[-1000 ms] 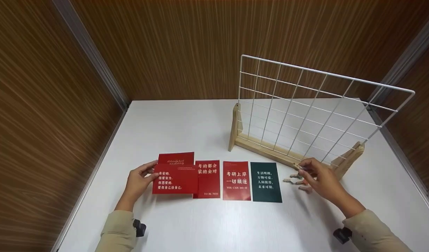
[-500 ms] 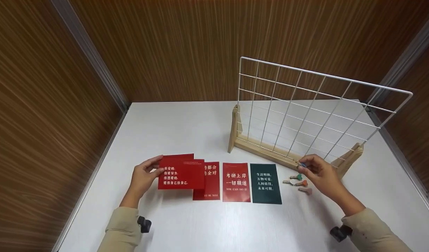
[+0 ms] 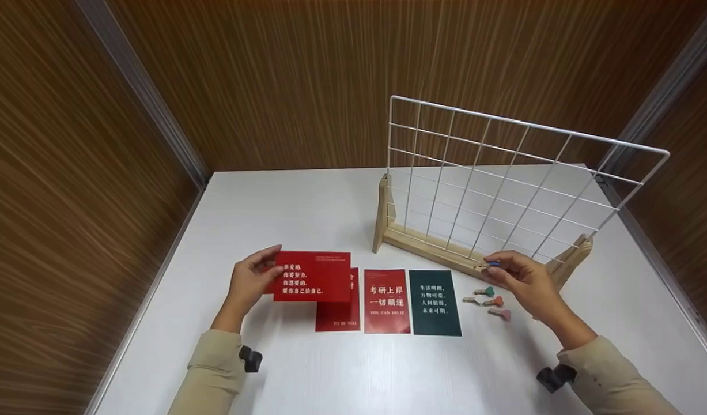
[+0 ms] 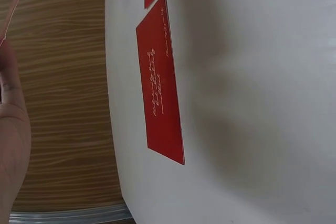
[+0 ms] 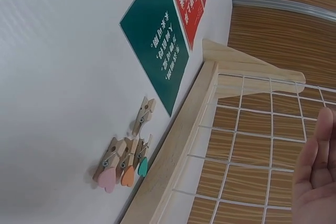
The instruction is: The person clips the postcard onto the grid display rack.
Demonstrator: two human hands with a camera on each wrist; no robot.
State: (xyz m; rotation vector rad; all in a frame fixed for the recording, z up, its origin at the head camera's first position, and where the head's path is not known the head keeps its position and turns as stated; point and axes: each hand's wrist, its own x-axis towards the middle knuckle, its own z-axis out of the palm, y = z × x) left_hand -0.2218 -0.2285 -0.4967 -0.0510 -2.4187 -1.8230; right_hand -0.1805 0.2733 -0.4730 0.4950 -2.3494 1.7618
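Note:
My left hand [image 3: 249, 282] pinches a red card [image 3: 313, 276] by its left edge, printed with white characters. The card is held above the table, overlapping another red card [image 3: 337, 316] in the head view. In the left wrist view, a red card with cursive writing [image 4: 157, 87] lies flat below, mostly hidden from the head camera. Between thumb and fingertips, my right hand [image 3: 526, 282] holds a small wooden clothespin with a blue piece [image 3: 491, 264], in front of the grid rack's base. Several clothespins [image 3: 491, 301] lie below that hand, some with pink, orange and green hearts.
A white wire grid [image 3: 503, 167] stands upright in a wooden base [image 3: 434, 248] at the right. One red card [image 3: 386, 323] and one dark green card [image 3: 435, 323] lie side by side in front of it. Wood-grain walls [image 3: 307, 86] enclose the white table [image 3: 284, 207].
My left hand has moved right and slightly up with the red card, now covering more of the cards beneath. The clothespin has turned in my right hand, showing its blue piece.

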